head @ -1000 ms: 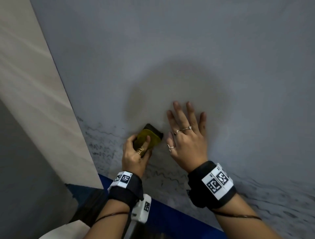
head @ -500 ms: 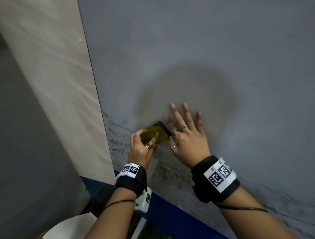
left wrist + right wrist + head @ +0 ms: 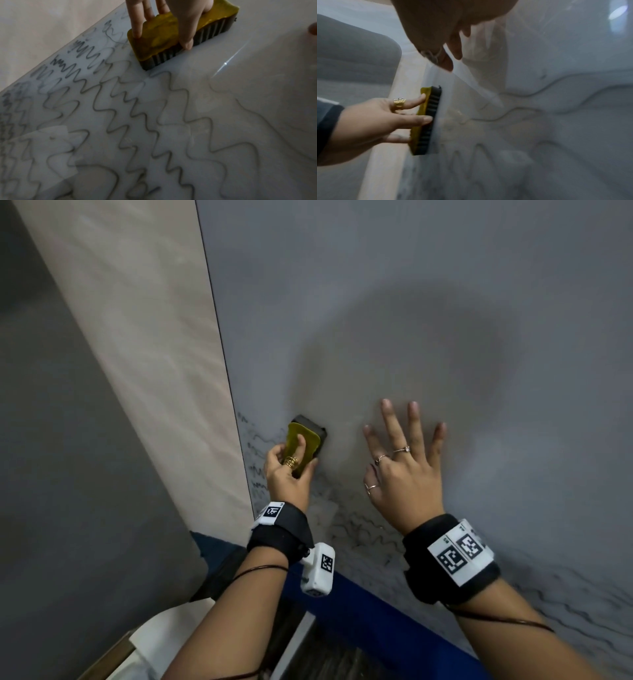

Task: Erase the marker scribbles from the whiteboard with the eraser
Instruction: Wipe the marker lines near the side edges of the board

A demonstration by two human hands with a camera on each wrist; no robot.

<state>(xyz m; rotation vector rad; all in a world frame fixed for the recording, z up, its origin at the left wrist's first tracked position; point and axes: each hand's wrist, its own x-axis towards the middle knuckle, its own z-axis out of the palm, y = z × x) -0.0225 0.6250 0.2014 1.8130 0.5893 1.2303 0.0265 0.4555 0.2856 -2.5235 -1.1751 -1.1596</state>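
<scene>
My left hand (image 3: 291, 463) grips a yellow-backed eraser (image 3: 306, 440) with dark felt, pressed flat against the whiteboard (image 3: 428, 302) near its left edge. In the left wrist view the eraser (image 3: 161, 39) sits at the top of a field of wavy black scribbles (image 3: 137, 121), the fingers (image 3: 137, 27) lying on its back. From the right wrist, the eraser (image 3: 426, 121) shows edge-on against the board, left hand (image 3: 376, 121) behind it. To the right of the eraser, my right hand (image 3: 404, 470) lies flat on the board with fingers spread. More scribbles (image 3: 359, 529) run along the board's lower part.
A beige panel (image 3: 137, 354) and a grey wall (image 3: 68, 474) border the board on the left. A blue strip (image 3: 359, 604) runs under the board's bottom edge. A white sheet (image 3: 164, 642) lies low at the left.
My left hand has slid the eraser leftward toward the board's edge, away from my right hand. The right hand stays flat on the board. The camera has turned left.
</scene>
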